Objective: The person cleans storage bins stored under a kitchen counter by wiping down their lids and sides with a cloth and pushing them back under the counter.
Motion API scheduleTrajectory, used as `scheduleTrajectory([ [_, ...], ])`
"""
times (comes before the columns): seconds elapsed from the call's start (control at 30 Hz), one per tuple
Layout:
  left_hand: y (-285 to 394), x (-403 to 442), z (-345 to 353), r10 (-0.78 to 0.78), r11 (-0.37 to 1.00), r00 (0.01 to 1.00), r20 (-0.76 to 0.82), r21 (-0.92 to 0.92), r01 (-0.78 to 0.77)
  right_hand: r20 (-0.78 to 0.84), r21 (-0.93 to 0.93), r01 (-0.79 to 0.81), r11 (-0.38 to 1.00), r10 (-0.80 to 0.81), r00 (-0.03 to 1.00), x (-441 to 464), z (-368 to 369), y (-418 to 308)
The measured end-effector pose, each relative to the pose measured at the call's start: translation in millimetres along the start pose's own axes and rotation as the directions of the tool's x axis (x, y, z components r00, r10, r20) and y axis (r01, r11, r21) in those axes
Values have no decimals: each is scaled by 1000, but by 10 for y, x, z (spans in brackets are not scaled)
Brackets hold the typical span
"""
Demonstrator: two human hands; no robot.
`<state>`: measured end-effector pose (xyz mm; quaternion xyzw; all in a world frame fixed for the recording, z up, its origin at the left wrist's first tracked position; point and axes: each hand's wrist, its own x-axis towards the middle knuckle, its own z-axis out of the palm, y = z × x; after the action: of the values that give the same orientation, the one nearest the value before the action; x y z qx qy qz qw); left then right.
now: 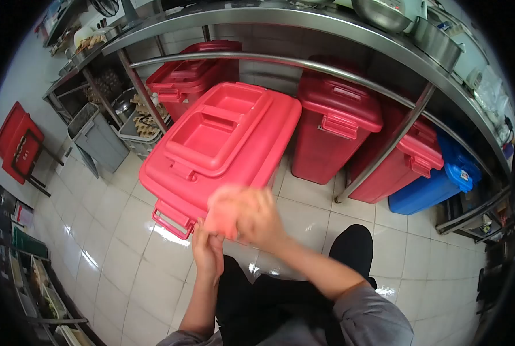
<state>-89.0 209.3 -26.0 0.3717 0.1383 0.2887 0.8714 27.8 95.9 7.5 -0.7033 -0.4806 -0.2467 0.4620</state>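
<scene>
A pink cloth (pixel 221 224), partly smeared by motion, is between my two hands, just above the near edge of a big red lidded bin (pixel 263 135). My left hand (pixel 209 249) pinches its lower left side with the fingertips. Curled against its right side is my right hand (pixel 258 218), with blurred fingers closed on it. The bin's lid is shut, and two recessed panels show on its top. Its red front handle (pixel 172 219) sticks out just left of my left hand.
Under a steel counter (pixel 303 17) stand more red bins (pixel 333 135) and a blue bin (pixel 430 180). A counter leg (pixel 387 153) reaches the tiled floor. At left are a grey bin (pixel 103 141) and a red chair (pixel 18 144). Shelves line the lower left edge.
</scene>
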Motion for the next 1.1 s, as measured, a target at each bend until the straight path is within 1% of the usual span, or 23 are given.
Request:
scheduleTrajectory([
  [0.07, 72, -12, 118, 5, 1000, 1000, 7, 12, -5, -52, -70, 2, 998, -5, 999, 436, -100, 543],
  [0.17, 84, -14, 103, 2, 1000, 1000, 26, 15, -3, -142, 178, -243, 953, 270, 952, 1243, -237, 1445],
  [0.2, 65, -3, 117, 11, 1000, 1000, 15, 4, -11, -154, 196, -268, 943, 299, 942, 1428, -216, 1700],
  [0.27, 41, -13, 96, 21, 1000, 1000, 23, 2, -21, -173, 30, -204, 979, 206, 963, 1569, -54, 2042],
  [0.3, 30, -11, 79, 24, 1000, 999, 46, 9, -25, -113, -86, -172, 981, 162, 980, 1569, 59, 2054],
  [0.33, 30, 1, 77, 29, 999, 997, 74, 19, -30, -53, -197, -131, 972, 123, 991, 1591, 165, 2016],
  [0.37, 38, 5, 97, 26, 999, 998, 50, 17, -27, -25, -186, -184, 965, 182, 983, 1513, 156, 1576],
  [0.4, 45, -1, 127, 24, 1000, 999, 27, 14, -25, 61, 111, -286, 952, 280, 958, 1394, 111, 992],
  [0.43, 38, -10, 143, 19, 1000, 1000, 3, 11, -19, -4, 54, -48, 997, 48, 999, 1203, 221, 647],
  [0.47, 9, -7, 109, 22, 999, 1000, 17, 25, -23, -68, -31, 184, 982, -186, 980, 1012, 331, 303],
  [0.5, -19, -10, 36, 22, 999, 999, 30, 42, -23, 147, -7, 151, 989, -148, 978, 771, 309, -134],
  [0.53, -31, -31, -13, 18, 998, 999, 41, 63, -20, 356, 12, 106, 994, -103, 929, 612, 306, -356],
  [0.63, 74, -23, 118, -13, 999, 999, 47, 43, 11, 107, 22, 287, 958, -287, 952, 769, 334, -68],
  [0.67, 77, -16, 137, 2, 999, 999, 44, 32, -3, 15, 55, 304, 951, -305, 952, 964, 184, 127],
  [0.73, 69, -12, 151, 25, 1000, 999, 38, 13, -26, -69, -38, 214, 976, -216, 974, 1185, 7, 752],
  [0.77, 65, 10, 160, 28, 1000, 998, 47, 11, -28, -97, -123, 196, 973, -208, 973, 1266, -57, 1085],
  [0.83, 76, -8, 121, 14, 1000, 998, 64, 19, -15, -290, -253, -111, 961, 34, 956, 1295, -52, 1790],
  [0.93, 113, -50, 207, 20, 999, 999, 30, 32, -21, -320, -108, -257, 960, 211, 923, 1215, -143, 1865],
  [0.97, 127, -62, 248, 25, 999, 1000, 13, 33, -25, -176, -17, -218, 976, 212, 961, 1132, -295, 1386],
  [1.0, 105, -48, 199, 24, 999, 1000, -1, 45, -24, -148, 102, -77, 992, 91, 985, 891, -155, 1283],
  [1.03, 119, -35, 239, 18, 998, 1000, 5, 54, -18, -81, 90, -87, 992, 95, 992, 741, -252, 679],
  [1.07, 145, -54, 285, 6, 998, 1000, 4, 66, -6, -78, 287, -163, 944, 193, 978, 515, -198, 222],
  [1.1, 165, -75, 305, -7, 997, 1000, 0, 82, 7, 16, 63, -67, 996, 66, 998, 143, -38, 88],
])
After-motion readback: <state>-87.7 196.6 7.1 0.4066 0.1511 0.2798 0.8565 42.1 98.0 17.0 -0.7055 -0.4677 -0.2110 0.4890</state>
